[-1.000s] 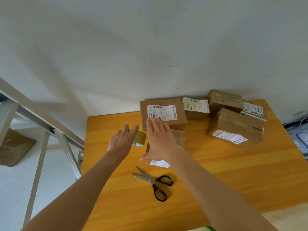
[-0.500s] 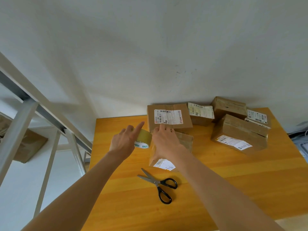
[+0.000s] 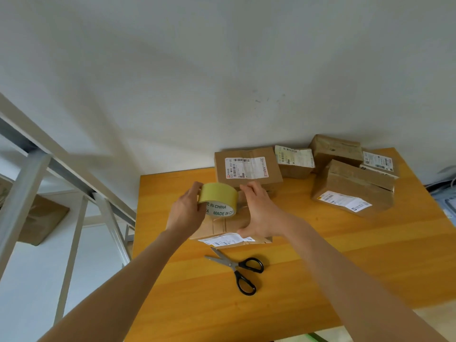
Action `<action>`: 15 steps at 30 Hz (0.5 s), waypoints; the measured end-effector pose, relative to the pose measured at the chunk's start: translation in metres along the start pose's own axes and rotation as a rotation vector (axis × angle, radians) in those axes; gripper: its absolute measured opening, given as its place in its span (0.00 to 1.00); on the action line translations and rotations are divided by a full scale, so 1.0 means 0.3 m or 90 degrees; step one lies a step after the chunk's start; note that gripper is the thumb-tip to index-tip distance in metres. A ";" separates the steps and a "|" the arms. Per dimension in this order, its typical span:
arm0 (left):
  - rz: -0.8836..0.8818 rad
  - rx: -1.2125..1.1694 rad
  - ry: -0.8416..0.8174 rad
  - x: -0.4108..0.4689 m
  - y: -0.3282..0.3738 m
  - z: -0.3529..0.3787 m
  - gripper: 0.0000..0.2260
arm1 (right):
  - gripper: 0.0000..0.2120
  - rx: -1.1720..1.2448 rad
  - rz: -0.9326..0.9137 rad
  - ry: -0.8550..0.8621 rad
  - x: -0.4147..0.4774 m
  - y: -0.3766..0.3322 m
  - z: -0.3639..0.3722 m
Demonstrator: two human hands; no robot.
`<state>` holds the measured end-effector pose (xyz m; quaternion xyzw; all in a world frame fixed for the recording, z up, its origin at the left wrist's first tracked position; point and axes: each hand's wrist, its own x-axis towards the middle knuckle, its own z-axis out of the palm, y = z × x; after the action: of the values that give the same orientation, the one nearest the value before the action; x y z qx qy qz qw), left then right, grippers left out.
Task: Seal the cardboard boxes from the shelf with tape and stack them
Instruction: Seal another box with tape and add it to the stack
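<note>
My left hand [image 3: 186,212] grips a roll of yellowish tape [image 3: 218,198], lifted just above a small cardboard box [image 3: 223,230] with a white label on its near edge. My right hand [image 3: 259,211] is at the roll's right side, its fingers curled against the tape and its thumb down on the box's near right edge. Whether it pinches the tape end is hidden. Black-handled scissors [image 3: 238,267] lie on the orange table [image 3: 370,255] just in front of the box.
Several labelled cardboard boxes stand at the back of the table: one [image 3: 248,166] right behind my hands, a smaller one [image 3: 294,161] beside it, and a leaning pile [image 3: 352,188] at the right. A metal shelf frame [image 3: 32,174] holding a box [image 3: 40,218] stands to the left.
My left hand has lifted the tape roll off the table and turned it upright above the small box. My right hand slid from the box top to the roll's right side.
</note>
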<state>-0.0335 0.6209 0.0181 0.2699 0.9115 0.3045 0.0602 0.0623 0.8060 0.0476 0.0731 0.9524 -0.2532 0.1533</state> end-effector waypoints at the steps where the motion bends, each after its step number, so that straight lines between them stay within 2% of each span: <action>1: -0.001 -0.019 -0.015 -0.011 0.016 0.021 0.13 | 0.57 -0.018 0.008 -0.008 -0.003 0.018 0.006; 4: 0.001 -0.053 -0.031 -0.022 0.070 0.081 0.13 | 0.56 -0.034 0.036 -0.006 -0.019 0.068 0.023; 9: -0.002 -0.049 -0.059 -0.021 0.135 0.152 0.16 | 0.50 0.055 0.046 0.041 -0.059 0.158 0.071; 15: -0.029 0.000 -0.068 -0.025 0.186 0.237 0.15 | 0.51 0.133 0.060 0.076 -0.086 0.229 0.147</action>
<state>0.0177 0.6915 -0.0069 0.2647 0.9129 0.2884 0.1159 0.1126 0.8413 -0.0119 0.1483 0.9237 -0.3390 0.0995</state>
